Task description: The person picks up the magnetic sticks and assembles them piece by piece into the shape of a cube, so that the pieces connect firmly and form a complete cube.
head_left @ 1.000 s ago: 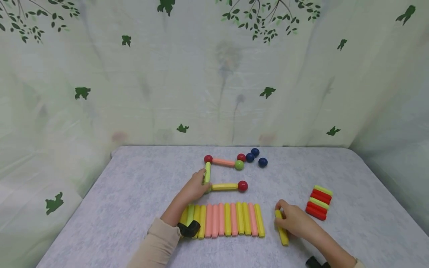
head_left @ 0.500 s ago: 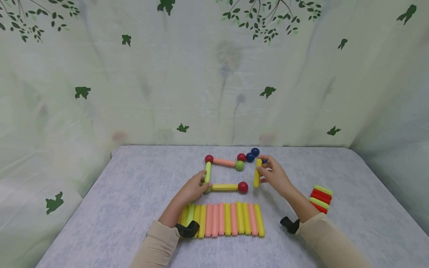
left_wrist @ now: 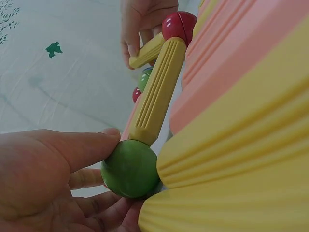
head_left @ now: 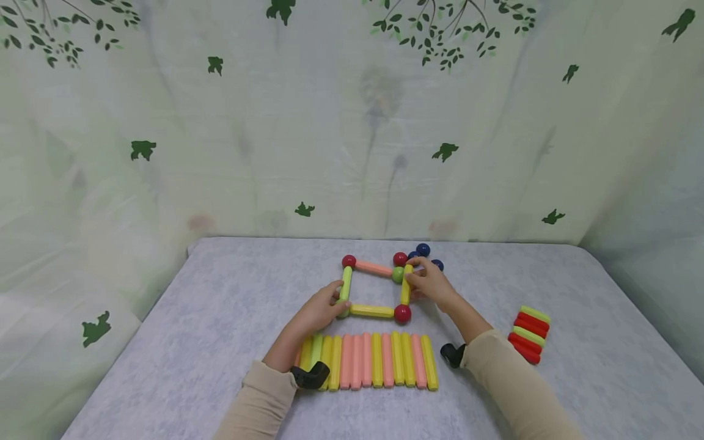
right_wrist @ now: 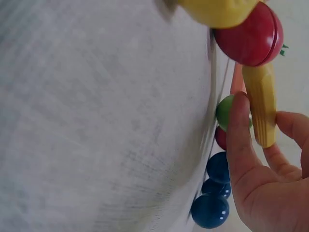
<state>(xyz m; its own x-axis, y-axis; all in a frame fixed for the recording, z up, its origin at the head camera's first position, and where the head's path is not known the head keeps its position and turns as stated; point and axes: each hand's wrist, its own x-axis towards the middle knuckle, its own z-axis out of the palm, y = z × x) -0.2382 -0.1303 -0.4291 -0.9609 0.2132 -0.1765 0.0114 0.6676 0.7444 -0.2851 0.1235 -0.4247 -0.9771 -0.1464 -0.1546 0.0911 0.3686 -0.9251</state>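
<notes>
My left hand (head_left: 321, 307) grips the green ball (left_wrist: 130, 168) at the near left corner of a frame of magnetic sticks and balls, thumb on its upper side. From that ball a light green stick (head_left: 346, 282) runs back to a red ball (head_left: 349, 261). A yellow stick (head_left: 371, 311) runs right to another red ball (head_left: 403, 314). My right hand (head_left: 434, 287) pinches a second yellow magnetic stick (head_left: 406, 287) between thumb and fingers. Its near end meets that right red ball; its far end stands beside a green ball (head_left: 398, 275), where a pink stick (head_left: 374, 269) ends.
Several yellow, pink and light green sticks (head_left: 366, 360) lie in a row in front of the frame, partly under the left wrist. Right of them is a small stack of red and light green sticks (head_left: 530, 335). Dark blue balls (head_left: 423, 249) and a red ball (head_left: 399, 259) lie behind.
My right hand has carried the yellow stick from the near right of the table back and left to the frame's right side. The left hand keeps its hold at the corner.
</notes>
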